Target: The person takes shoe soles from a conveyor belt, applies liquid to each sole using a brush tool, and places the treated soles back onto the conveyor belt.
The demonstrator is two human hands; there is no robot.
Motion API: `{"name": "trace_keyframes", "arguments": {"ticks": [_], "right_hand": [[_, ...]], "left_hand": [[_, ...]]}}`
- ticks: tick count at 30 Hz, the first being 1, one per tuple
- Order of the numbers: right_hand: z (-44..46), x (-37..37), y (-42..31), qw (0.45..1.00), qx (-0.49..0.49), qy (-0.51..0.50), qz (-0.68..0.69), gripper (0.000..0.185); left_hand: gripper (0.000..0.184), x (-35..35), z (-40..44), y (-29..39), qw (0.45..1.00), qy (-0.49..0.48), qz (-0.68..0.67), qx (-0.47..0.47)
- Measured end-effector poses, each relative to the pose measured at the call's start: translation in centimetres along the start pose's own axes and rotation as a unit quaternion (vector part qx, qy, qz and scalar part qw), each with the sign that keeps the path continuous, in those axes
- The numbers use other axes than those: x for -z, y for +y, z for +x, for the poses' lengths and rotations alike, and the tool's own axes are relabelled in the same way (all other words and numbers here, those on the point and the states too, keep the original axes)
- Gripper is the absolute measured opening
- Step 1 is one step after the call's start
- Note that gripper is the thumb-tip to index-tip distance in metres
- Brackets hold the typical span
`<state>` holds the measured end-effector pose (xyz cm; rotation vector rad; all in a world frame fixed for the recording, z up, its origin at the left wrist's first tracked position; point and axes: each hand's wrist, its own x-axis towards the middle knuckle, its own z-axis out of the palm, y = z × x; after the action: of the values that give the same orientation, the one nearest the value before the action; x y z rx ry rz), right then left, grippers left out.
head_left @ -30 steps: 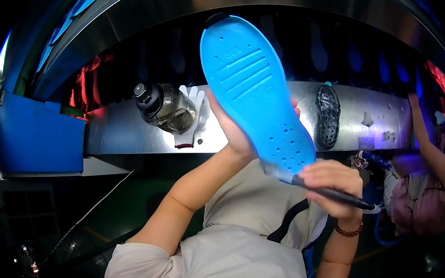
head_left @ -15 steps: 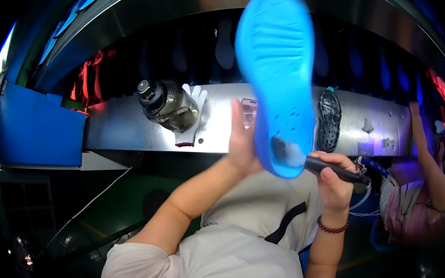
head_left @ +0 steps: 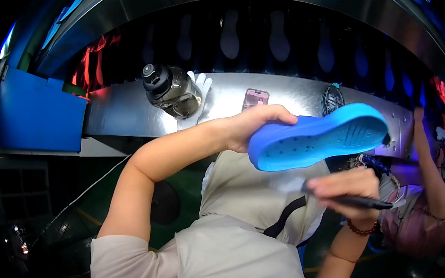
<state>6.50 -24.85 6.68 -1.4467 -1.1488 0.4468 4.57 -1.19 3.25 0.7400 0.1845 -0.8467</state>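
A bright blue shoe sole [head_left: 320, 142] lies slantwise in front of me, its hollow, dotted inner side facing me and its toe pointing right. My left hand [head_left: 250, 124] grips it at the heel, thumb on the upper edge. Below the sole, my right hand [head_left: 353, 185] is closed round a black-handled brush [head_left: 357, 201]. The brush's pale bristles are smeared by motion and seem apart from the sole. Behind the sole, a dark shoe sole [head_left: 333, 99] rests on the metal ledge, partly covered.
On the metal ledge [head_left: 226, 94] stand a dark-capped bottle [head_left: 176, 95], a white glove [head_left: 203, 87] and a phone [head_left: 257, 96]. Several soles [head_left: 279, 38] hang in a dark row behind. A blue box [head_left: 39, 117] is at left; another person's arm [head_left: 428, 162] reaches in at right.
The blue sole has come down from upright and tilted toward the right, with my left hand now at its heel. The brush has moved away from the heel, lower down.
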Motion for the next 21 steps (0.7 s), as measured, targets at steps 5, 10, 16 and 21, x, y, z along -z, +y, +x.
{"name": "trace_keyframes", "arguments": {"ticks": [5,10,16,21], "right_hand": [[0.1,1.3,-0.6,0.989,-0.044,-0.081,-0.117,0.018],[-0.4,1.5,0.8,0.992,-0.016,0.012,-0.123,0.018],[-1.5,1.9,0.6,0.984,-0.121,0.096,-0.094,0.017],[-1.6,1.3,0.7,0.993,-0.024,0.021,-0.118,0.023]], "left_hand": [[0.053,-0.7,-0.8,0.6,0.990,0.035,0.134,0.017],[0.056,0.0,-1.8,0.5,0.992,0.052,0.112,0.005],[0.050,1.8,-2.2,0.4,0.995,0.079,0.028,-0.062],[0.057,1.9,-4.6,1.4,0.988,0.087,0.081,-0.101]]}}
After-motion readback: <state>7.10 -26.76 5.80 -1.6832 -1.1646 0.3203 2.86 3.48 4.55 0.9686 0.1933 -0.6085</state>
